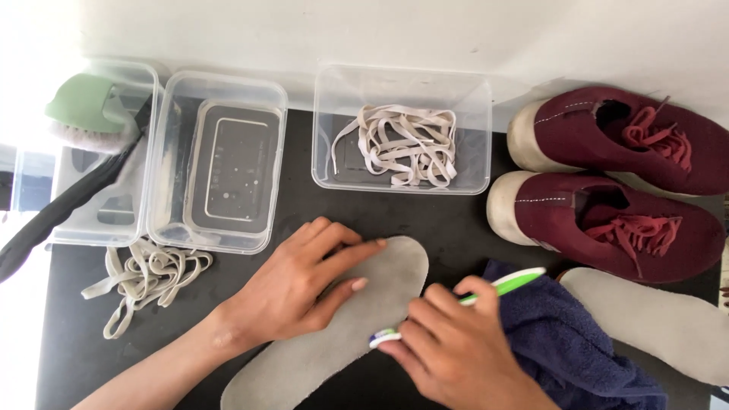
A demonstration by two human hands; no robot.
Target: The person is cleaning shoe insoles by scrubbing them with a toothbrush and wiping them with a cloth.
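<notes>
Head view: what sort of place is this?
Probably a home shoe-cleaning setup on a dark table: maroon sneakers, laces in a clear tub, and a grey insole pinned by the left hand while the right hand holds a toothbrush.

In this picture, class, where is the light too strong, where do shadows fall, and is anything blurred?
Head view: the upper left is washed out to white, bleaching the green brush and the edge of its clear tub; soft shadows lie beside the maroon shoes; the left hand, right hand and grey insole are sharp, with no clear motion blur.
</notes>
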